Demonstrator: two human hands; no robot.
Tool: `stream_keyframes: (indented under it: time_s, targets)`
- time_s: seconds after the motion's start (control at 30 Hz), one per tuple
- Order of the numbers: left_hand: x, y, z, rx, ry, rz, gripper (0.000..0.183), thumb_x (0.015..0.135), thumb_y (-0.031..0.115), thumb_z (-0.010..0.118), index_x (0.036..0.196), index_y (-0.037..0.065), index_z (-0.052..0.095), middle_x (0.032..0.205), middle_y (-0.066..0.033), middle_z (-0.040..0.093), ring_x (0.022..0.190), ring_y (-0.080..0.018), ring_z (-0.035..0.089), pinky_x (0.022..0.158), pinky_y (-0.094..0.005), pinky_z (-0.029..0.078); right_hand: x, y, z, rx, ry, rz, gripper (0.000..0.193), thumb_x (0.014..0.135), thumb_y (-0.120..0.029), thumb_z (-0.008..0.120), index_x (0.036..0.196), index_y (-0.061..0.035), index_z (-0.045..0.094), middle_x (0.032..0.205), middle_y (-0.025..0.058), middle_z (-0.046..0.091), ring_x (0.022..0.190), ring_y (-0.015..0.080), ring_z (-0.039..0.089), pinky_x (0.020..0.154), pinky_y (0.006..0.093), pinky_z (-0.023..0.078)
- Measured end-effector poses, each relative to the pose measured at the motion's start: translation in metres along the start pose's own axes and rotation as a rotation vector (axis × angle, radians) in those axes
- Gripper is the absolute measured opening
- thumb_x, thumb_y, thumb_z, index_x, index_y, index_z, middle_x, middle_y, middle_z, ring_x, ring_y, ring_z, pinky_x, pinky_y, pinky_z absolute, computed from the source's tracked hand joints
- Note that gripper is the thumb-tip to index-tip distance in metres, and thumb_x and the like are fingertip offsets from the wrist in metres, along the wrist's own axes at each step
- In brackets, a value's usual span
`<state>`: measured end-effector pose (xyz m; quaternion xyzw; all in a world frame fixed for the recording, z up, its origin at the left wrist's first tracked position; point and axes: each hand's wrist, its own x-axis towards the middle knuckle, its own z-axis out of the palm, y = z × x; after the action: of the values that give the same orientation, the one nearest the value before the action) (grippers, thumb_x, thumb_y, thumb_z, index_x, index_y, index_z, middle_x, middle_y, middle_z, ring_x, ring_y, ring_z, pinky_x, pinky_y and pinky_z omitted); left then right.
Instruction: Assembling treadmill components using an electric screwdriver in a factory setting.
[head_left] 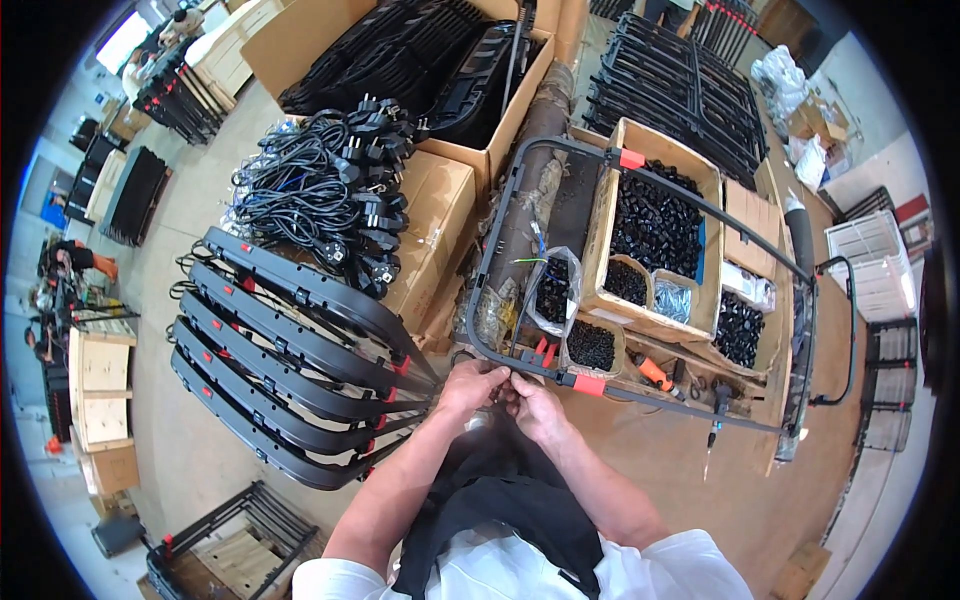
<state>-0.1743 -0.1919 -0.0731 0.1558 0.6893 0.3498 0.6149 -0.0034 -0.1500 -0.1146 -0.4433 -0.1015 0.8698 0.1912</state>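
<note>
A black tubular frame point(690, 407) with red sleeves lies across the workbench before me. At its near left corner my left hand point(474, 386) and my right hand point(533, 404) are almost touching, fingers closed in a pinch. Whatever they hold is too small and too covered by the fingers to make out. Coloured wire ends point(538, 248) rise over the frame's left side. Just left of my hands, several black curved housings point(290, 345) with red parts stand in a row. Behind the frame's near bar is a bin of small dark parts point(592, 345).
Black power cables with plugs point(325, 185) are heaped on a cardboard box point(440, 215). A large carton point(530, 105) of black mouldings stands behind. On the bench are a wooden box point(650, 310) of black pieces, an orange-black power tool point(652, 375) and a screwdriver point(720, 405). More frames point(680, 85) are stacked beyond.
</note>
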Motion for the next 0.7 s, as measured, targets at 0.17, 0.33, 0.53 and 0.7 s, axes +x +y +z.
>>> stream_keyframes:
  time_s: [0.17, 0.33, 0.53, 0.7]
  targets:
    - [0.002, -0.001, 0.001, -0.133, -0.068, -0.049, 0.035, 0.102, 0.022, 0.071, 0.122, -0.006, 0.071, 0.102, -0.0091, 0.076, 0.081, -0.0154, 0.069, 0.070, -0.0296, 0.056, -0.003, 0.000, 0.011, -0.010, -0.021, -0.062, 0.013, 0.105, -0.021, 0.067, 0.113, -0.0132, 0.073, 0.099, -0.0008, 0.074, 0.085, 0.0133, 0.065, 0.076, 0.0321, 0.050]
    - [0.001, -0.016, -0.004, -0.126, -0.109, -0.059, 0.035, 0.103, 0.025, 0.069, 0.119, -0.006, 0.071, 0.102, -0.0106, 0.076, 0.080, -0.0167, 0.070, 0.072, -0.0325, 0.059, -0.023, -0.010, 0.024, -0.381, 0.049, -0.122, 0.025, 0.105, -0.022, 0.065, 0.121, -0.0035, 0.073, 0.099, 0.0055, 0.075, 0.097, 0.0195, 0.072, 0.084, 0.0406, 0.058]
    - [-0.020, -0.048, -0.006, 0.045, 0.002, 0.145, 0.035, 0.104, 0.030, 0.066, 0.111, -0.003, 0.073, 0.095, -0.0090, 0.077, 0.071, -0.0154, 0.067, 0.057, -0.0340, 0.050, -0.066, -0.049, 0.069, -1.920, -0.008, -0.777, 0.027, 0.100, -0.016, 0.063, 0.121, -0.0027, 0.074, 0.114, 0.0181, 0.073, 0.100, 0.0380, 0.073, 0.088, 0.0447, 0.059]
    - [-0.048, -0.043, -0.006, 0.184, 0.162, 0.284, 0.039, 0.102, 0.033, 0.063, 0.126, 0.003, 0.070, 0.117, -0.0203, 0.075, 0.113, -0.0361, 0.070, 0.098, -0.0446, 0.052, -0.041, -0.076, 0.107, -2.238, -0.508, -0.796, 0.028, 0.095, -0.011, 0.061, 0.120, -0.0057, 0.070, 0.122, 0.0154, 0.072, 0.103, 0.0378, 0.072, 0.083, 0.0490, 0.059]
